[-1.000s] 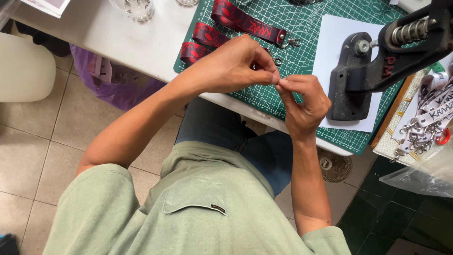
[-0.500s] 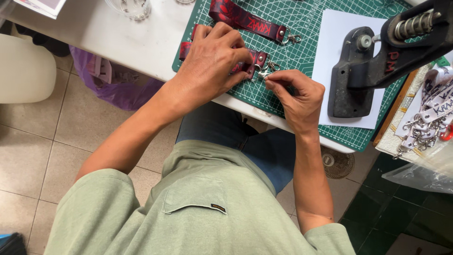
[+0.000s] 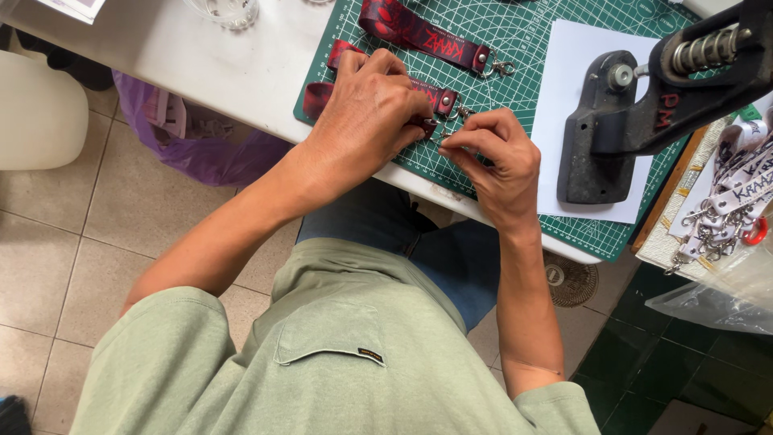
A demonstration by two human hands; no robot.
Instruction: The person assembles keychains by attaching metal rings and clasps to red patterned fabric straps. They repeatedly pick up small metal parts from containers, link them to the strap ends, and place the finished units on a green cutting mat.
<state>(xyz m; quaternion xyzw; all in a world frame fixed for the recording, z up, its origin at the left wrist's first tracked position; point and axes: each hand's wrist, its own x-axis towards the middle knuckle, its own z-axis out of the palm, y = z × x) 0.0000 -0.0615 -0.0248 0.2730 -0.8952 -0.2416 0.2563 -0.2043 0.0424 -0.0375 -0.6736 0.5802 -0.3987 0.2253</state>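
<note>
My left hand [image 3: 366, 113] rests on a dark red lanyard strap [image 3: 443, 100] lying on the green cutting mat [image 3: 523, 32], gripping it near its end cap. My right hand [image 3: 495, 157] pinches the small metal clasp [image 3: 460, 114] at that strap's end. A second dark red lanyard [image 3: 419, 34] with a metal hook lies further back on the mat. Part of the held strap is hidden under my left hand.
A black hand press [image 3: 644, 105] stands on a white sheet of paper [image 3: 572, 64] at the right. White lanyards with metal clips [image 3: 725, 209] are piled further right. A purple plastic bag [image 3: 193, 145] sits under the white table [image 3: 201, 56].
Both hands have moved from the air above my lap forward and down onto the mat. The left hand now lies on the red strap there.
</note>
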